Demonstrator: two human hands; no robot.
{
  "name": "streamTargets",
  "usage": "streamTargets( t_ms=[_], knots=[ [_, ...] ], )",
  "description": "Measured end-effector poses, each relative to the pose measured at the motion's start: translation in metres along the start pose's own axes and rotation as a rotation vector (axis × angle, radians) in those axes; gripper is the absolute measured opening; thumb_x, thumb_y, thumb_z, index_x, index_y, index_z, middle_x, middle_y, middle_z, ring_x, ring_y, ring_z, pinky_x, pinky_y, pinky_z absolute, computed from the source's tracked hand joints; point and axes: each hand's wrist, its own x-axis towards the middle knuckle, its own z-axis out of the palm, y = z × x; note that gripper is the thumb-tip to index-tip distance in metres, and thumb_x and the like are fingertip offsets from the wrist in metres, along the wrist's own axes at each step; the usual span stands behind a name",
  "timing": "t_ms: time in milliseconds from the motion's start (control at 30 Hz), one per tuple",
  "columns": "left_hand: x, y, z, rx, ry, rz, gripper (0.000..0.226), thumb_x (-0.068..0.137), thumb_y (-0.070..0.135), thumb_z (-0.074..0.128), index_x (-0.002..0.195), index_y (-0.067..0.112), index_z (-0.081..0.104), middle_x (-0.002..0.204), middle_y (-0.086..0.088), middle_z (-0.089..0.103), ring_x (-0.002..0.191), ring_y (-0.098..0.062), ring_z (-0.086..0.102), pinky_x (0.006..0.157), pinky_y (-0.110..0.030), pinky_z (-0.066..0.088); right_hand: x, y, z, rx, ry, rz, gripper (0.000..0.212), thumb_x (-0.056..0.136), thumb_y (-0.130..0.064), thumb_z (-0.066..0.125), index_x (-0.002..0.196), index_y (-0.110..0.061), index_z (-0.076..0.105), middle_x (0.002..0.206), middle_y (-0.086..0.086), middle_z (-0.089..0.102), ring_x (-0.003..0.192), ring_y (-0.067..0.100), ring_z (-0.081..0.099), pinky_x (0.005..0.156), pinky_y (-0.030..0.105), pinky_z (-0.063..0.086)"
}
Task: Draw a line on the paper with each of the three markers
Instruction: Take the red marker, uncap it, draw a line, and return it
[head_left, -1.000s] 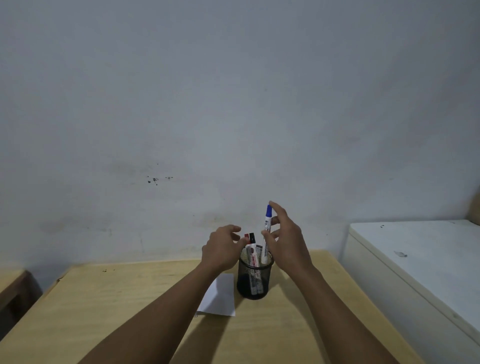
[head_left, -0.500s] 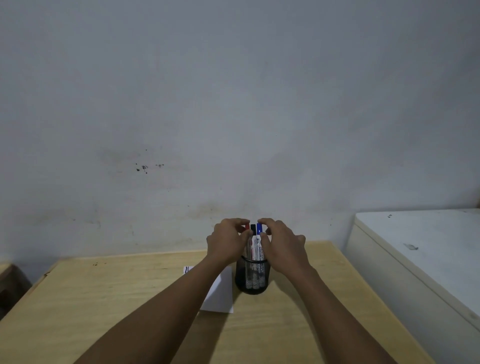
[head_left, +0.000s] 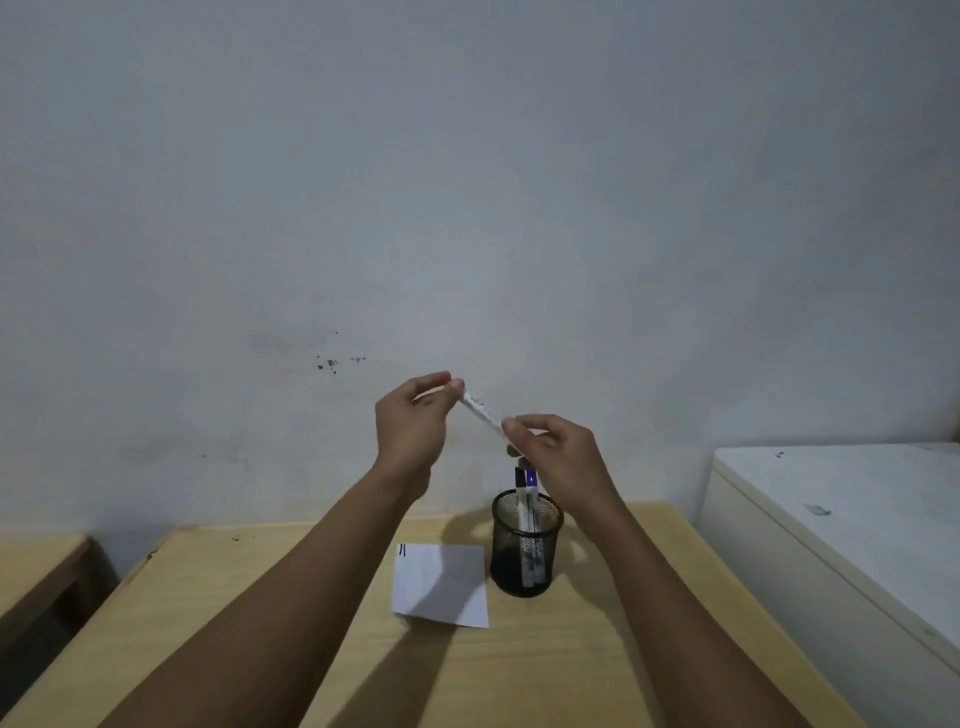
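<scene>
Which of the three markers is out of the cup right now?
The red-capped marker, held up between the left hand and right hand. The black marker and blue marker stand in the mesh cup.

Plain room, wooden desk, mesh pen cup, stained bare wall

A single head-worn wide-angle camera looks forward and slightly down over a wooden table, facing a bare grey wall that fills the upper frame. Both forearms reach in from the bottom edge, close to the lens; a white cabinet borders the right.
</scene>
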Motion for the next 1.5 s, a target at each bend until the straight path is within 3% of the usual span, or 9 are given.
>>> streamTargets(
  t_ms=[167, 267, 433, 600, 667, 800, 1133, 1333, 1500],
  knots=[
    [-0.016, 0.019, -0.038, 0.072, -0.148, 0.046, 0.023, 0.070, 0.031, 0.084, 0.085, 0.017, 0.075, 0.080, 0.001, 0.076, 0.078, -0.008, 0.069, 0.066, -0.022, 0.047, -0.013, -0.030, 0.004, 0.668, -0.069, 0.115, 0.021, 0.090, -0.024, 0.076, 0.105, -0.009, 0.075, 0.076, 0.001, 0.073, 0.063, 0.010, 0.065, 0.061, 0.031, 0.052],
    [-0.031, 0.015, -0.057, 0.249, -0.272, 0.178, 0.021, 0.067, 0.031, 0.086, 0.078, 0.017, 0.074, 0.076, 0.001, 0.075, 0.074, -0.009, 0.070, 0.066, -0.021, 0.051, -0.021, -0.038, 0.022, 0.476, -0.149, 0.086, 0.021, 0.090, -0.028, 0.076, 0.101, -0.009, 0.078, 0.074, -0.001, 0.072, 0.062, 0.010, 0.061, 0.057, 0.027, 0.047],
    [-0.046, 0.005, -0.082, 0.648, -0.246, 0.454, 0.024, 0.066, 0.039, 0.085, 0.084, 0.029, 0.074, 0.075, 0.013, 0.072, 0.074, -0.004, 0.065, 0.074, -0.033, 0.054, -0.034, -0.040, 0.046, 0.285, -0.126, 0.032, 0.021, 0.088, -0.035, 0.077, 0.073, -0.021, 0.082, 0.067, -0.001, 0.072, 0.058, 0.010, 0.058, 0.053, 0.025, 0.043],
    [-0.046, 0.006, -0.098, 0.942, -0.205, 0.691, 0.020, 0.085, 0.047, 0.065, 0.094, 0.033, 0.074, 0.075, 0.012, 0.072, 0.067, -0.002, 0.058, 0.104, -0.043, 0.031, -0.037, -0.041, 0.059, 0.278, -0.123, 0.067, 0.028, 0.089, -0.039, 0.076, 0.078, -0.013, 0.081, 0.064, -0.004, 0.070, 0.057, 0.008, 0.056, 0.056, 0.027, 0.043],
    [-0.044, 0.008, -0.102, 0.936, -0.261, 0.666, 0.022, 0.089, 0.046, 0.060, 0.093, 0.031, 0.074, 0.075, 0.011, 0.073, 0.065, -0.009, 0.061, 0.100, -0.039, 0.032, -0.037, -0.041, 0.062, 0.277, -0.139, 0.058, 0.027, 0.091, -0.037, 0.074, 0.081, -0.012, 0.080, 0.064, -0.005, 0.069, 0.057, 0.007, 0.056, 0.055, 0.024, 0.042],
    [-0.041, 0.005, -0.107, 0.818, -0.410, 0.446, 0.029, 0.094, 0.041, 0.055, 0.081, 0.027, 0.076, 0.069, 0.009, 0.073, 0.061, -0.019, 0.063, 0.070, -0.036, 0.051, -0.036, -0.037, 0.064, 0.254, -0.175, 0.015, 0.025, 0.094, -0.034, 0.071, 0.091, -0.010, 0.078, 0.065, -0.005, 0.069, 0.059, 0.006, 0.058, 0.055, 0.016, 0.045],
    [-0.028, -0.038, -0.114, 0.571, -0.580, 0.103, 0.045, 0.099, 0.045, 0.043, 0.074, 0.016, 0.065, 0.062, -0.002, 0.069, 0.059, -0.016, 0.059, 0.066, -0.032, 0.049, -0.021, -0.003, 0.079, 0.295, -0.101, 0.071, 0.027, 0.101, -0.031, 0.061, 0.088, -0.010, 0.073, 0.057, -0.011, 0.063, 0.051, 0.003, 0.053, 0.049, 0.019, 0.042],
    [-0.025, -0.084, -0.125, 1.096, -0.508, 0.261, 0.026, 0.083, 0.057, 0.062, 0.085, 0.034, 0.073, 0.084, 0.022, 0.069, 0.074, -0.002, 0.057, 0.074, -0.034, 0.044, -0.017, 0.024, 0.094, 0.231, -0.087, -0.012, 0.003, 0.089, -0.020, 0.079, 0.088, -0.019, 0.076, 0.068, -0.005, 0.077, 0.057, 0.004, 0.066, 0.052, 0.016, 0.051],
    [-0.027, -0.120, -0.131, 1.289, -0.527, 0.329, 0.031, 0.084, 0.058, 0.057, 0.092, 0.033, 0.073, 0.112, 0.017, 0.066, 0.103, -0.012, 0.050, 0.093, -0.044, 0.035, -0.018, 0.065, 0.117, 0.138, -0.095, 0.083, 0.017, 0.083, -0.025, 0.084, 0.086, -0.015, 0.071, 0.073, 0.004, 0.077, 0.061, 0.010, 0.072, 0.058, 0.028, 0.058]
  ],
)
